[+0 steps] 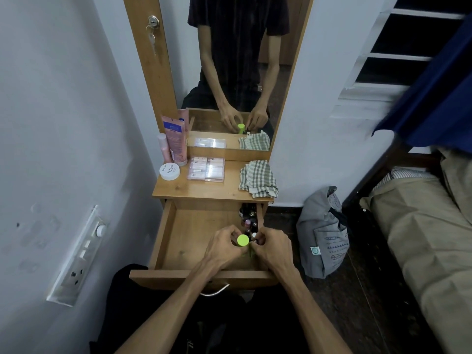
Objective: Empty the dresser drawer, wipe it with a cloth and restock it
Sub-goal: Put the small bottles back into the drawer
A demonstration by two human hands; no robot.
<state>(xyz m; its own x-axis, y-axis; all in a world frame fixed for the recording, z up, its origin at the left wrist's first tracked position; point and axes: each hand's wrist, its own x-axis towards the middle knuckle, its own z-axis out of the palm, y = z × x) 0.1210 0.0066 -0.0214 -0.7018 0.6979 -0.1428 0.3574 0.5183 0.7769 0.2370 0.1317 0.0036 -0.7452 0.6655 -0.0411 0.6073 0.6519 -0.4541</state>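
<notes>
Two hands meet inside the open drawer [178, 241]: left hand [224, 245] fingers curl round one green-capped bottle [243, 240], right hand [270, 247] pinching beside it. One checked cloth [258, 178], one round tub [169, 171] on the bench [204, 190].

The wooden dresser top [204, 189] carries a checked cloth [258, 178] at its right, a clear case [205, 169] of what look like small bottles mid-way, a white jar [169, 171] at left, and two pink tubes [173, 144] standing behind the jar
</notes>
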